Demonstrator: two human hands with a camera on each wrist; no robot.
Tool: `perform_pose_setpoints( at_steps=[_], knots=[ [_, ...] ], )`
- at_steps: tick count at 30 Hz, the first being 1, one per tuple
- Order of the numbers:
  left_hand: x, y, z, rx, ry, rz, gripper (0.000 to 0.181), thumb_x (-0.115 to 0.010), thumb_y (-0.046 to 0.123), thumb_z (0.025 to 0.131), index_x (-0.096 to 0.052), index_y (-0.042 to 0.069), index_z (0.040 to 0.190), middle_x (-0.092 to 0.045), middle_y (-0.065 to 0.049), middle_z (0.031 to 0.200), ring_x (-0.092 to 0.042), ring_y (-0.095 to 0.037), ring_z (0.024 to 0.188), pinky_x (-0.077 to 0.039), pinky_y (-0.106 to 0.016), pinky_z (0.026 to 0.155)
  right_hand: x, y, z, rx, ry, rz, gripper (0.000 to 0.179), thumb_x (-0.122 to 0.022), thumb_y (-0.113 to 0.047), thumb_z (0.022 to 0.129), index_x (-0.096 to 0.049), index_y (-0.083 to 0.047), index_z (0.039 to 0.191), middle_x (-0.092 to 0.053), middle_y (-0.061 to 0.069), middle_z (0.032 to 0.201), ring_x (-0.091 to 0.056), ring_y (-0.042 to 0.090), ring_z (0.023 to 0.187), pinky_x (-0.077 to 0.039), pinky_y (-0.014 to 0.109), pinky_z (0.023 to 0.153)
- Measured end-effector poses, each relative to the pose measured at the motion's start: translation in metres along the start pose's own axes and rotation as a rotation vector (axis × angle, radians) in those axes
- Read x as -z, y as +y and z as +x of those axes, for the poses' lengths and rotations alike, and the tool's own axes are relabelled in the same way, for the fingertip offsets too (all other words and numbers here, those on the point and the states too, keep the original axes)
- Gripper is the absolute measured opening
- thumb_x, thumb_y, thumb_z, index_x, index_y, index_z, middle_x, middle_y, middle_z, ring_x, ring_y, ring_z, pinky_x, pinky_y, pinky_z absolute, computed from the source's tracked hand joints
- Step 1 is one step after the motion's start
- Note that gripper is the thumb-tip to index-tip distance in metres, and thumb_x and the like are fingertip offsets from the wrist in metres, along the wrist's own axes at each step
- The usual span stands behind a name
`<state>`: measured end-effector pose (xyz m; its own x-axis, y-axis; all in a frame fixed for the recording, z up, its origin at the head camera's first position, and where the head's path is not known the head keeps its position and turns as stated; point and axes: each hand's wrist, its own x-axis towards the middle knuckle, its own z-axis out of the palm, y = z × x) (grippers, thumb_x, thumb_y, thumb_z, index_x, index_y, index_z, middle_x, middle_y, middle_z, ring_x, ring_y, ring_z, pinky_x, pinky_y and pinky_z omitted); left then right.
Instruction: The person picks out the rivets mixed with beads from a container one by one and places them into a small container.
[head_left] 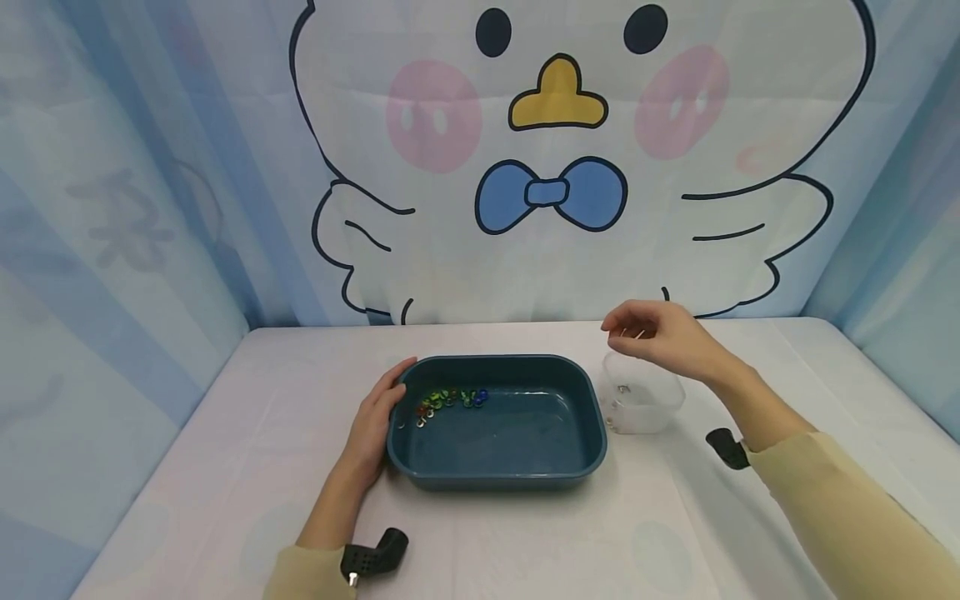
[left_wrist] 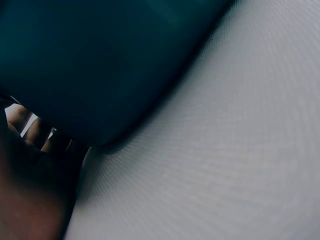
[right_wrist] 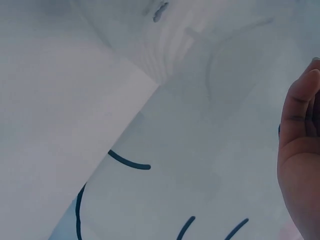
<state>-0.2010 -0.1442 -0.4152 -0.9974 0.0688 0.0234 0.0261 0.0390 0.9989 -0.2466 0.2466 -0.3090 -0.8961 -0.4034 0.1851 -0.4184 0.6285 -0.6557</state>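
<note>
A dark teal basin (head_left: 517, 446) stands on the table, with several small glass marbles (head_left: 450, 398), green, red, blue and clear, gathered in its far left part. My left hand (head_left: 375, 421) holds the basin's left side, thumb at the rim and fingers along the outer wall; in the left wrist view those fingers (left_wrist: 37, 132) are partly hidden by the basin. My right hand (head_left: 660, 333) is raised over a clear plastic container (head_left: 645, 417) with a few small clear pieces inside. Its fingers are bent toward the thumb; whether anything sits between them is hidden.
A white cloth covers the table (head_left: 517, 542). Behind it hangs a curtain (head_left: 547, 275) printed with a cartoon bird, and blue patterned cloth (head_left: 112, 292) closes off the left side. The clear container stands close beside the basin's right wall.
</note>
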Motion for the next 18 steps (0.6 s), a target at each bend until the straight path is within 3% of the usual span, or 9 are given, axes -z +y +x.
perform_pose_setpoints(
  at_steps=[18],
  knots=[
    [0.000, -0.001, 0.000, 0.002, -0.001, -0.006, 0.047, -0.030, 0.020, 0.109, -0.042, 0.014, 0.154, -0.036, -0.007, 0.159, -0.025, -0.025, 0.149, -0.014, -0.049, 0.121, -0.019, -0.021, 0.028, 0.134, -0.016, 0.067, 0.020, -0.070, -0.010, 0.093, -0.070, -0.004, 0.113, -0.066, 0.006, 0.098, -0.060, 0.024, 0.086, -0.052, 0.028, 0.074]
  ],
)
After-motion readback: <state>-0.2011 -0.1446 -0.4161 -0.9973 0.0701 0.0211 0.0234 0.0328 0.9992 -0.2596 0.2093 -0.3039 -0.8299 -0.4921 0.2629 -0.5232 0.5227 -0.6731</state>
